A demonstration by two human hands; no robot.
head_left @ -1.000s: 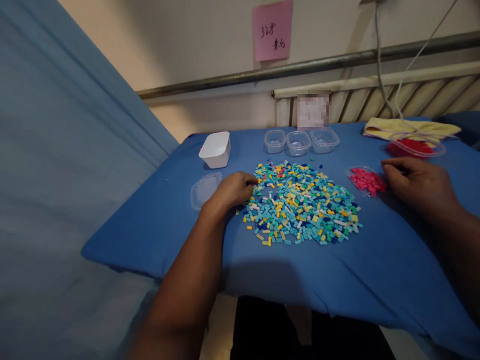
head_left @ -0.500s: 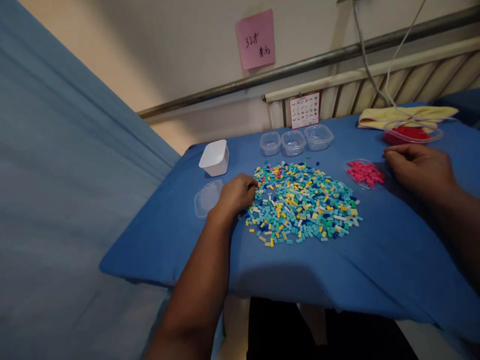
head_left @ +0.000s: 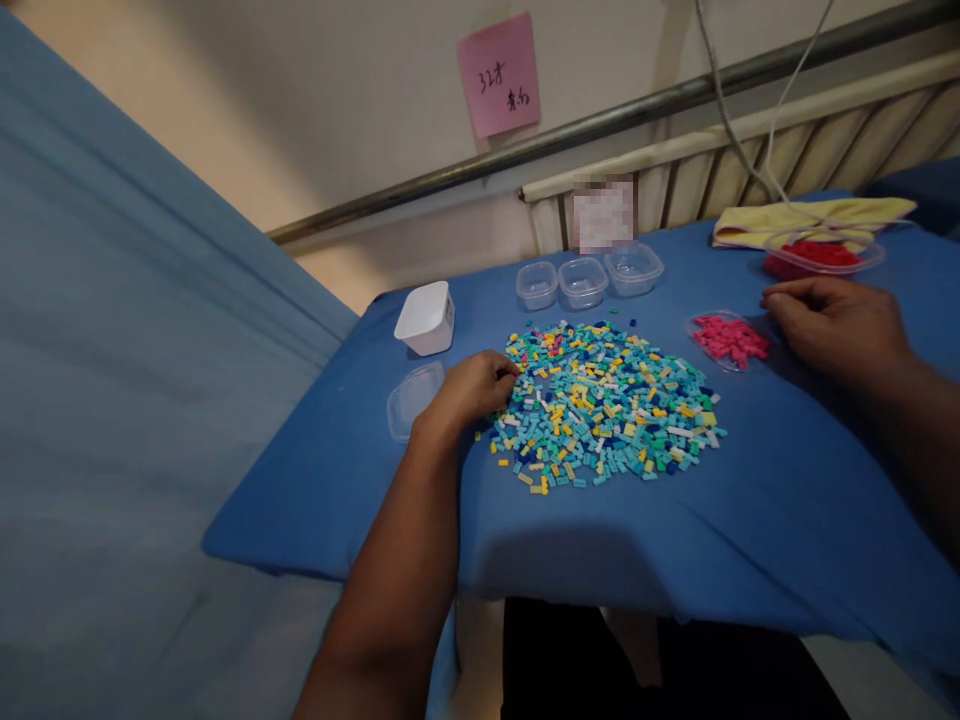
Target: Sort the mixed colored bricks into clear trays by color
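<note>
A heap of small coloured bricks (head_left: 604,400), mostly teal with yellow, white and dark blue, lies on the blue-covered table (head_left: 750,520). My left hand (head_left: 469,388) rests at the heap's left edge, fingers curled and tips pinched among the bricks. What they hold is too small to make out. My right hand (head_left: 836,325) lies on the cloth to the right, fingers curled inward, beside a clear lid holding pink bricks (head_left: 727,338).
A white tub (head_left: 425,318) and a clear lid (head_left: 411,398) sit left of the heap. Three clear small tubs (head_left: 586,280) stand behind it. A clear dish of red bricks (head_left: 817,256) and a yellow cloth (head_left: 810,217) lie far right. A blue curtain (head_left: 112,400) hangs at left.
The view has swung a little left and tilted. Both hands stay about where they were: the left at the heap's edge, the right beside the pink bricks.
</note>
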